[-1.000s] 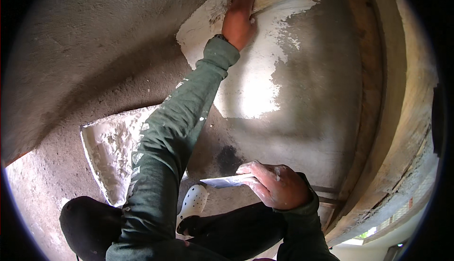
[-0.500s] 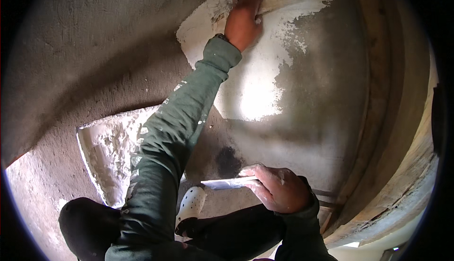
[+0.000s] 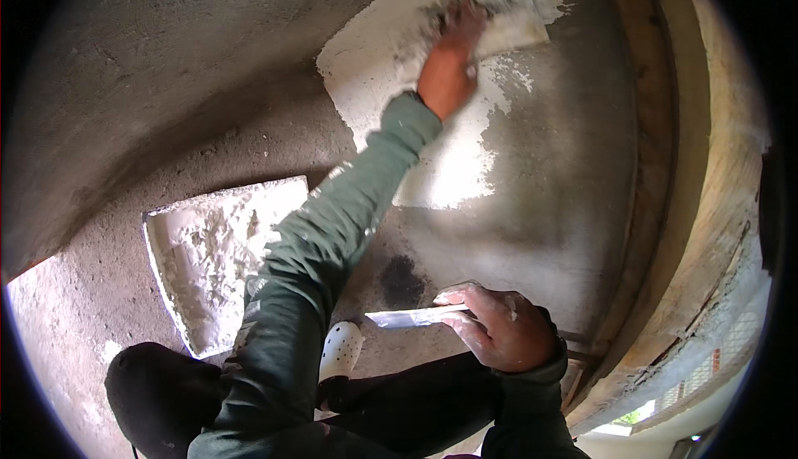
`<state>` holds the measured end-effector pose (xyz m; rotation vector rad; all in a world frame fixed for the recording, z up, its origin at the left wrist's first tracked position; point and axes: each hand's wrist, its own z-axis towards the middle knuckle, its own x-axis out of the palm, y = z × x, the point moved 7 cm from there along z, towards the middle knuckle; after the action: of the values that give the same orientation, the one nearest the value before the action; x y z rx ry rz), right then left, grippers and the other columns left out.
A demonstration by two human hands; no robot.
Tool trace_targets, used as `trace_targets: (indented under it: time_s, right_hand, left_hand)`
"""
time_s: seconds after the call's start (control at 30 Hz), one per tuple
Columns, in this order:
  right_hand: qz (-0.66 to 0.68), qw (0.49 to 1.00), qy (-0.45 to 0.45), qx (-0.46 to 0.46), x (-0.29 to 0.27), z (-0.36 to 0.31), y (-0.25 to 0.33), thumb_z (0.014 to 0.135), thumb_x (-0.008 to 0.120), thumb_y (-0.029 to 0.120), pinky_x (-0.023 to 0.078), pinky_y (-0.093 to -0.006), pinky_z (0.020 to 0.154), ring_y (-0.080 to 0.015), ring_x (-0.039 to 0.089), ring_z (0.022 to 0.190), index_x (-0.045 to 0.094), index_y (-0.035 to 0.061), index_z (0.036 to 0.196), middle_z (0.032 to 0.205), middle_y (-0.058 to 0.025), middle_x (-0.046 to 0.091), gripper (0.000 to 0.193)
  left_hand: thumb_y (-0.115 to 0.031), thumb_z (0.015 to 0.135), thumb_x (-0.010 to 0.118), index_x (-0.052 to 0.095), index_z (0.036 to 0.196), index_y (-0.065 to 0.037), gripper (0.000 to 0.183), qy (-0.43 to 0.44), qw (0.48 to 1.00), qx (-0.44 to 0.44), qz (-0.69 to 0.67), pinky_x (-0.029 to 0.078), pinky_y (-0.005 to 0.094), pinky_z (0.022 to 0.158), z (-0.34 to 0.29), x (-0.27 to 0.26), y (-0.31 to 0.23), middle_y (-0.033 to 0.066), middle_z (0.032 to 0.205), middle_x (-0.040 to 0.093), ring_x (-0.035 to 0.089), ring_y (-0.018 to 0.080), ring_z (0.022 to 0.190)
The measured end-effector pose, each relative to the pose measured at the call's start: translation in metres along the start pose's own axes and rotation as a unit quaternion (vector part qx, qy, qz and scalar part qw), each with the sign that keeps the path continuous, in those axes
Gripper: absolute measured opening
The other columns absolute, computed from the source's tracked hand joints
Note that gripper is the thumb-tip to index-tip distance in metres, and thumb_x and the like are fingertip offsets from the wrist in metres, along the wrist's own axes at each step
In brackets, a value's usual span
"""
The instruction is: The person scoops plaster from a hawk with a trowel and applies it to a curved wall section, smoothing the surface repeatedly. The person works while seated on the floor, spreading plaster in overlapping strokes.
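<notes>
The left hand (image 3: 449,68) has come down and to the right since a second ago, bringing the trowel (image 3: 517,33) with it. The hand is blurred, but it grasps the trowel, its fingers over the back of the blade. The trowel lies flat on the white coat (image 3: 366,51) on the wall (image 3: 565,135), and its right end now reaches the coat's ragged right side. Grey smears show around the fingers. The left sleeve (image 3: 332,218) has swung to the right as well.

The right hand (image 3: 503,326) has barely shifted; it still grips the scraper (image 3: 407,318) between thumb and fingers, the blade pointing left, low in front of the body and well apart from the wall coat.

The tray (image 3: 156,247) sits left of the left sleeve, and more of it shows than before: its upper right corner is now clear of the arm. It holds white paste (image 3: 208,251), spread over the bottom in rough lumps and ridges. The sleeve hides the tray's lower right part. A white clog (image 3: 341,349) shows between the sleeve and the scraper, below a dark stain (image 3: 401,283).
</notes>
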<state>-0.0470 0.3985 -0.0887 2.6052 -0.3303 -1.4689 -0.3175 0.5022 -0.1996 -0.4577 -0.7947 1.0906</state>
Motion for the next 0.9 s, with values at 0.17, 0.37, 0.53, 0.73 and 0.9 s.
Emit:
trace_targets:
  time_s: [0.17, 0.37, 0.53, 0.73, 0.9]
  right_hand:
    - [-0.012, 1.0, -0.022, -0.005, -0.005, -0.004, 0.021, 0.094, 0.06, 0.009, 0.056, -0.0426, 0.083, -0.0369, 0.07, 0.094, 0.062, 0.0051, 0.117, 0.108, -0.0172, 0.071, 0.023]
    - [-0.018, 0.999, -0.021, -0.047, -0.003, -0.004, 0.036, 0.094, 0.061, 0.009, 0.056, -0.0426, 0.082, -0.0364, 0.07, 0.093, 0.062, 0.0054, 0.118, 0.107, -0.0168, 0.071, 0.025]
    - [0.003, 0.998, -0.06, -0.026, -0.004, 0.001, 0.037, 0.092, 0.067, 0.014, 0.056, -0.0385, 0.078, -0.0328, 0.071, 0.089, 0.068, 0.0055, 0.107, 0.101, -0.0126, 0.073, 0.017]
    - [0.004, 0.998, -0.059, -0.011, -0.006, -0.002, 0.022, 0.09, 0.067, 0.013, 0.057, -0.0391, 0.08, -0.0319, 0.071, 0.09, 0.068, 0.0072, 0.11, 0.103, -0.0113, 0.074, 0.021]
    - [-0.021, 0.998, -0.057, 0.021, -0.02, -0.007, 0.023, 0.09, 0.068, 0.013, 0.057, -0.0388, 0.078, -0.0312, 0.072, 0.089, 0.067, 0.0075, 0.111, 0.103, -0.0109, 0.074, 0.022]
  left_hand:
    - [0.016, 0.068, 0.06, 0.032, 0.156, -0.004, 0.094, 0.061, 0.998, -0.009, 0.007, 0.014, 0.052, 0.126, -0.075, 0.043, -0.064, 0.0244, 0.161, 0.026, 0.022, 0.0422, 0.151]
    - [0.006, 0.078, 0.063, 0.034, 0.154, -0.002, 0.082, 0.068, 0.997, -0.015, 0.016, 0.009, 0.0606, 0.123, -0.105, 0.022, -0.072, 0.0224, 0.163, 0.024, 0.017, 0.0404, 0.152]
    - [0.013, 0.081, 0.055, 0.028, 0.158, -0.008, 0.085, 0.0, 0.99, -0.067, 0.126, 0.016, 0.0497, 0.126, -0.085, -0.032, -0.012, 0.0216, 0.162, 0.028, 0.023, 0.0378, 0.151]
    - [0.018, 0.074, 0.053, 0.037, 0.152, -0.001, 0.082, -0.048, 0.996, -0.04, 0.065, 0.03, 0.0495, 0.122, -0.037, -0.039, 0.005, 0.0268, 0.153, 0.04, 0.032, 0.0435, 0.147]
    - [0.014, 0.077, 0.055, 0.037, 0.153, -0.002, 0.079, -0.023, 0.999, -0.037, 0.014, 0.03, 0.051, 0.121, -0.046, 0.036, -0.049, 0.0259, 0.155, 0.039, 0.032, 0.0452, 0.146]
